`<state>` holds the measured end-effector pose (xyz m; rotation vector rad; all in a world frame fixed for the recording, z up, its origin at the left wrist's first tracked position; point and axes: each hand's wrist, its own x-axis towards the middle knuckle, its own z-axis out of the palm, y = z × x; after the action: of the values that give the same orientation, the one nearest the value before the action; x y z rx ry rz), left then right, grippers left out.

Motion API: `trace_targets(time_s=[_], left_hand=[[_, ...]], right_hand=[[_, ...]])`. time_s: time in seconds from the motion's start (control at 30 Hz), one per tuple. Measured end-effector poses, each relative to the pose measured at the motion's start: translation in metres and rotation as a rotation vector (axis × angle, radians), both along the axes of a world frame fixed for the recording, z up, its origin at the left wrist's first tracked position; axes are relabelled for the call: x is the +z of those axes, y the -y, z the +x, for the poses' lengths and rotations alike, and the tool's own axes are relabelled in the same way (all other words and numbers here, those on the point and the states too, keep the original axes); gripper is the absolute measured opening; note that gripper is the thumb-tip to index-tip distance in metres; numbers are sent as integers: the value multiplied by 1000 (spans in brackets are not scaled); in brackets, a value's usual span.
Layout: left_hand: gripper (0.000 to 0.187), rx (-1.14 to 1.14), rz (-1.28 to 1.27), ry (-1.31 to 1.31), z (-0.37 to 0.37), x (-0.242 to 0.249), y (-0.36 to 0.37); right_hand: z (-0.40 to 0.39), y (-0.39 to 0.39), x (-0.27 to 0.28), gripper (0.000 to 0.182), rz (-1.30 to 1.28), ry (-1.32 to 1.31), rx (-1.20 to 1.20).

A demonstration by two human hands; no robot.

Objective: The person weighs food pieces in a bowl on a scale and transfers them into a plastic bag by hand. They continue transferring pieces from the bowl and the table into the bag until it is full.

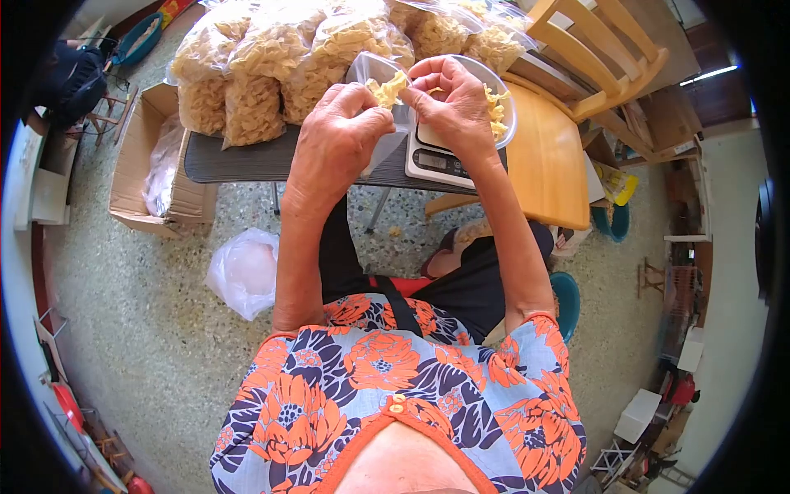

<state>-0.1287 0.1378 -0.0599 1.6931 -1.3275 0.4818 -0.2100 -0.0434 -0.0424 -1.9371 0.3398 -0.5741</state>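
Observation:
My left hand (341, 136) is closed at the edge of a clear plastic bag (385, 148), its fingers pinched together. Pale yellow dried pieces (387, 89) show at the bag's mouth, between my two hands. Fingers of my right hand (453, 103) are curled, thumb and fingertips touching those pieces. Under my right hand a clear round bowl (508, 123) holds more yellow pieces and sits on a white scale (443, 174) with a small display. Filled clear bags (255, 119) of the same pieces are stacked on the dark table (239, 156).
A wooden chair (547, 156) stands right of the table. An open cardboard box (136, 185) with plastic inside is at the left. A white plastic bag (245, 272) lies on the speckled floor. A teal basin (566, 305) is beside my right leg.

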Motion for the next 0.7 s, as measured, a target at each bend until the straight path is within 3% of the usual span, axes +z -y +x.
trace_targets(time_s=[0.3, 0.33, 0.43, 0.47, 0.53, 0.57, 0.67, 0.7], left_hand=[[10, 24, 130, 2, 1, 20, -16], [10, 19, 154, -5, -1, 22, -17], [9, 0, 126, -45, -3, 25, -16], [9, -1, 132, -45, -3, 24, -16], [6, 50, 213, -53, -3, 21, -14], [6, 48, 211, -45, -2, 24, -12], [4, 26, 207, -113, -8, 22, -20], [4, 52, 194, -80, -8, 22, -20]], right_hand=[[0, 12, 21, 26, -395, -131, 12], [0, 11, 23, 26, -389, -128, 10], [1, 14, 27, 31, 65, -13, 187], [3, 14, 24, 31, 70, -12, 186], [7, 11, 21, 34, -195, -187, 112], [5, 10, 22, 33, 24, -119, 208], [8, 17, 22, 33, -54, -35, 68], [4, 17, 23, 32, 78, 10, 119]])
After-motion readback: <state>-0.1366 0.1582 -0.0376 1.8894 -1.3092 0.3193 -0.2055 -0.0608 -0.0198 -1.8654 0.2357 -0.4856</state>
